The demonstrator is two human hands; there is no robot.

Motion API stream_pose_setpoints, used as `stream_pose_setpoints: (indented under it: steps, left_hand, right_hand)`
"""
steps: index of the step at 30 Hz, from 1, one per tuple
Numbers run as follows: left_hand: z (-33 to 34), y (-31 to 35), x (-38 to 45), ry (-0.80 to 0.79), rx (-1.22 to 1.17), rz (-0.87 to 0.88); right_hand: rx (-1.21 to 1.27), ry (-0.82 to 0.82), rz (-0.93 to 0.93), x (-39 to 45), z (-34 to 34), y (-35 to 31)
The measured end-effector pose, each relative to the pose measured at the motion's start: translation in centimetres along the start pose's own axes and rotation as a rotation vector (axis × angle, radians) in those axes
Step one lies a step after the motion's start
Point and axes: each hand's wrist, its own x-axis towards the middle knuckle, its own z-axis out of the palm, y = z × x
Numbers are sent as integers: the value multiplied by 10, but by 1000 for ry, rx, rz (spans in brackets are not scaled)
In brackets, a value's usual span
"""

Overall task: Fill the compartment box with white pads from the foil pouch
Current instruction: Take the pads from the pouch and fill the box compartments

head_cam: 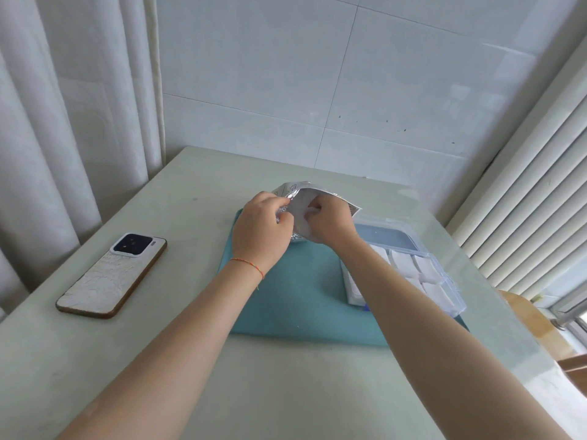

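Head view, hands: left hand (259, 231) gripping foil pouch (297, 193), right hand (328, 222) pinching white pad (301, 219).
Surface: teal mat (301, 300) lying beneath both hands on pale table (190, 360).
Room: tiled wall (317, 90) standing beyond hands.

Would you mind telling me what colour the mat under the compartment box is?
The mat is teal, a muted blue-green, seen best in the head view.

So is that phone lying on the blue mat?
No, the phone lies on the bare table, left of the blue mat.
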Motion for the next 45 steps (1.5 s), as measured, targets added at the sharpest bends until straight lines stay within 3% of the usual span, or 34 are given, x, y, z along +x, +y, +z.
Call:
stream_pose_setpoints:
  steps: [5, 8, 12, 15, 19, 21, 25, 30, 35, 39, 45]
  left_hand:
    - [1, 4, -6, -15, 152, 37]
    - [-1, 11, -14, 63, 130, 76]
    - [-1, 24, -24, -319, -146, 13]
    - [1, 21, -30, -271, -75, 25]
    - [-4, -1, -32, -21, 141, 63]
    - [-5, -13, -31, -34, 260, 139]
    - [-7, -15, -25, -134, 306, 82]
    - [-9, -20, -20, -114, 284, 53]
    - [-6, -26, -20, -92, 225, 51]
    - [-4, -28, -22, -74, 156, 74]
    - [-6, -32, -21, -53, 137, 47]
  right_hand:
    - [378, -129, 91, -29, -42, 21]
    - [441, -231, 55, -44, -63, 31]
    - [512, -295, -69, -58, -72, 29]
    - [573, -298, -44, -63, -70, 26]
    - [277, -205, -43, -59, -54, 34]
    - [137, -271, -89, -56, -40, 30]
    - [-87, -386, -219, -44, -12, 7]
    - [-140, -443, -197, -33, 3, -8]
    - [32, -332, -141, -29, 4, 1]
    - [-103, -455, -135, -28, 18, -6]
    - [-203, -461, -101, -25, 25, -10]
